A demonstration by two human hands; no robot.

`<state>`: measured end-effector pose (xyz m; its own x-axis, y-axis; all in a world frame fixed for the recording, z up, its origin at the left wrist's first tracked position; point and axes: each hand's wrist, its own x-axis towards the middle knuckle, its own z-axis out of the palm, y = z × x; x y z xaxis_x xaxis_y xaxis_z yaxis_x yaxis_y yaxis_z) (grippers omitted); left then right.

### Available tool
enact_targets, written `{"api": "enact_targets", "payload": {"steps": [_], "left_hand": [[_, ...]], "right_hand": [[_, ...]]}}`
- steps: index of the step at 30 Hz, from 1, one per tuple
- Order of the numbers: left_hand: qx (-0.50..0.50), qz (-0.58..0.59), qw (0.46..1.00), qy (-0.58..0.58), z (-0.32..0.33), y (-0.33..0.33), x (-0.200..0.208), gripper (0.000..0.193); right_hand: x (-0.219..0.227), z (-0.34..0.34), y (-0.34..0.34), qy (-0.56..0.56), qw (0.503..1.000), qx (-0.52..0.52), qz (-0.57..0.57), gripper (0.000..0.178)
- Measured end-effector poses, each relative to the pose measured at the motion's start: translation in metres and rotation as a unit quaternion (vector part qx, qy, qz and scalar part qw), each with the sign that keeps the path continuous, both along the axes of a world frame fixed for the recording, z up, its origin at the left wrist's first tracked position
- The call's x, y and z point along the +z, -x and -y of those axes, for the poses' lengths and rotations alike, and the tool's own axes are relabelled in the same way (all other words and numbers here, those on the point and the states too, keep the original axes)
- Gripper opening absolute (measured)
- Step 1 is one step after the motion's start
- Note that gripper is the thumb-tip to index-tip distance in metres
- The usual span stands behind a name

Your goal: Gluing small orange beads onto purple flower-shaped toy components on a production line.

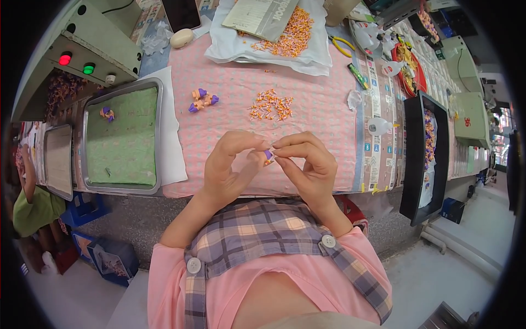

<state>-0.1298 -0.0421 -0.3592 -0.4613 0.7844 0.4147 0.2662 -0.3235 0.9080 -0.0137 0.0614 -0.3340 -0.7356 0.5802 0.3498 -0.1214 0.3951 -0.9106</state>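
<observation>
Over the pink cloth (329, 109), close to my body, my left hand (227, 167) pinches a small purple-and-peach plastic figure (268, 155) between thumb and fingers. My right hand (310, 164) meets it from the other side, its thumb and fingertips pressed together at the figure's edge. Whatever lies between those right fingertips is too small to make out. Just beyond my hands is a loose pile of tiny orange-and-white pieces (271, 106). Several similar purple-and-peach figures (203, 101) lie in a cluster to its left.
A green-lined metal tray (160, 131) at left holds one figure (107, 114). Beside it stands a machine (82, 46) with red and green lights. White sheeting (323, 60) at the back bears more tiny pieces. Right are pliers (342, 46), a bottle (378, 126) and a black bin (411, 137).
</observation>
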Motion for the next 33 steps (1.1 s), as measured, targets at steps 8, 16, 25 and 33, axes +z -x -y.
{"api": "enact_targets", "payload": {"steps": [8,16,25,33], "left_hand": [[0.048,-0.063,0.997,-0.010,0.004,0.004,-0.005,0.032],[0.461,-0.028,0.878,0.129,0.069,0.106,-0.041,0.037],[0.286,-0.149,0.901,0.290,0.014,0.100,-0.042,0.026],[0.261,-0.018,0.917,0.300,0.010,0.090,-0.047,0.022]], "right_hand": [[-0.003,-0.001,0.000,-0.004,1.000,0.000,0.009,0.015],[-0.053,-0.092,-0.085,-0.060,0.864,-0.496,-0.053,0.008],[-0.088,-0.159,-0.118,0.067,0.880,-0.471,-0.014,0.033],[-0.075,-0.135,-0.094,0.052,0.914,-0.399,0.051,0.028]]}}
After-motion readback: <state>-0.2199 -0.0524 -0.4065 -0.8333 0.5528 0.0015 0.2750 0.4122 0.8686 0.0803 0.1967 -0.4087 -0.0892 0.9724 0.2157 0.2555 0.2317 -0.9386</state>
